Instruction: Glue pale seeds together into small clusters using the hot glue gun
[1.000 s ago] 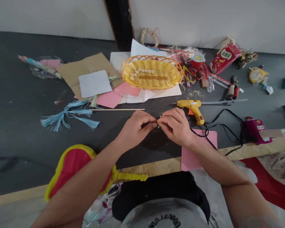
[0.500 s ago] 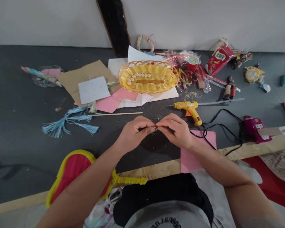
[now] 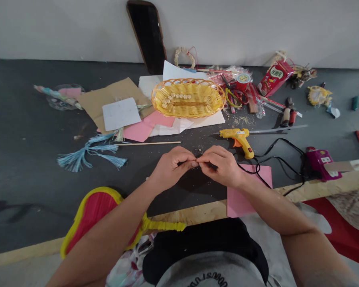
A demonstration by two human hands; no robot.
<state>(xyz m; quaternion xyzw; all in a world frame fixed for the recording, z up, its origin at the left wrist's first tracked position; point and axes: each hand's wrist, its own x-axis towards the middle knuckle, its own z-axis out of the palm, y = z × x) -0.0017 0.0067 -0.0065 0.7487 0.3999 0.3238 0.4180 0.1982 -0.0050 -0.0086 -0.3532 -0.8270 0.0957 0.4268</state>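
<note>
My left hand [image 3: 176,164] and my right hand [image 3: 218,165] meet fingertip to fingertip above the dark table, both pinched closed. Whatever lies between the fingertips is too small and too covered to name. Pale crumbs are scattered on the table around them. Beyond my hands stands a yellow woven basket [image 3: 197,111] with a few small pale pieces [image 3: 175,99] in its left half. A yellow glue gun [image 3: 237,137] lies just past my right hand. Left of my left hand, a thin wooden stick [image 3: 149,143] reaches toward a blue tassel [image 3: 91,153].
A pink sheet [image 3: 245,199] lies under my right forearm. A black cord [image 3: 283,159] loops near a purple box [image 3: 321,163]. A red-and-yellow fan-shaped piece [image 3: 91,217] sits at the front edge. At the back are a phone [image 3: 148,34], papers [image 3: 121,114] and a red carton [image 3: 275,77].
My fingertips have closed tighter over the tiny pale bit that showed between them. The view has shifted slightly; the things on the table lie as before.
</note>
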